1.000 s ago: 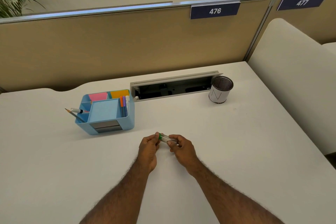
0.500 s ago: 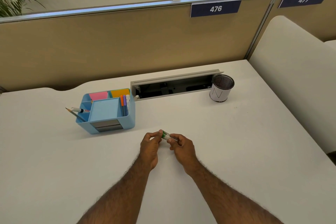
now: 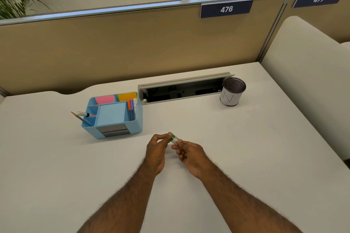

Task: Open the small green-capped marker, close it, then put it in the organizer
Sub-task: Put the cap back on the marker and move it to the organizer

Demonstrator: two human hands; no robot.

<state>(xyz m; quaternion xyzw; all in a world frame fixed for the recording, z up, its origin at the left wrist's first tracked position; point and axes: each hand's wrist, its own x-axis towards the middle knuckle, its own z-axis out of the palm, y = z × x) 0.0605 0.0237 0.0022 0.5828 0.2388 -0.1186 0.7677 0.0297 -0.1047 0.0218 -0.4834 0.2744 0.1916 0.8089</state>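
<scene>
The small green-capped marker (image 3: 174,139) is held between both hands just above the white desk (image 3: 246,147), near its middle. My left hand (image 3: 156,152) pinches the green cap end with thumb and fingertips. My right hand (image 3: 191,154) grips the white barrel, most of which it hides. I cannot tell whether the cap is fully seated. The light blue organizer (image 3: 113,117) stands to the upper left of my hands, with pink and orange sticky notes, several pens, a pencil and a white marker in its compartments.
A mesh pen cup (image 3: 232,91) with a white label stands at the back right. An open cable tray (image 3: 184,90) is sunk in the desk behind the organizer. A tan partition (image 3: 132,43) closes the back; a cream panel (image 3: 306,81) borders the right.
Both hands with the marker have stayed in nearly the same spot; the fingers have shifted slightly on the marker, and the green cap end now points a little more upward.
</scene>
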